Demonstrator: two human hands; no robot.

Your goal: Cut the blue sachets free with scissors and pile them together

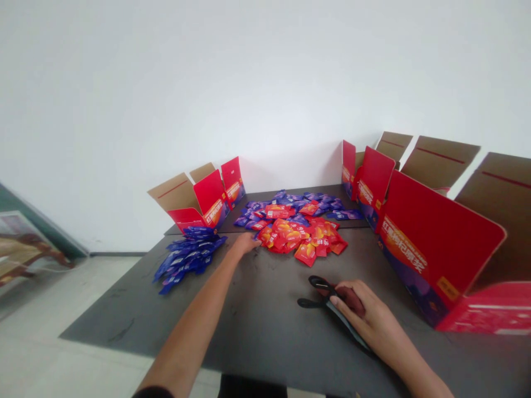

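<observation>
My left hand (245, 244) reaches to the left edge of the pile of red packets (290, 235), its fingers closed at a small purple packet (258, 241) that is mostly hidden. Behind the red pile, purple packets (296, 199) lie spread with a few red ones among them. My right hand (365, 309) is closed on a dark bag-like item (346, 320) at the near right. Two black loops stick out from this item, which shows a grey edge and a reddish-brown part by the fingers; its lower part is hidden under my forearm.
Blue packets (188, 254) lie overlapping at the left of the dark table (257, 326). Behind them stand open red cartons (211, 202) with raised flaps. More open red cartons (427, 243) line the right side. A white wall (265, 88) rises behind the table.
</observation>
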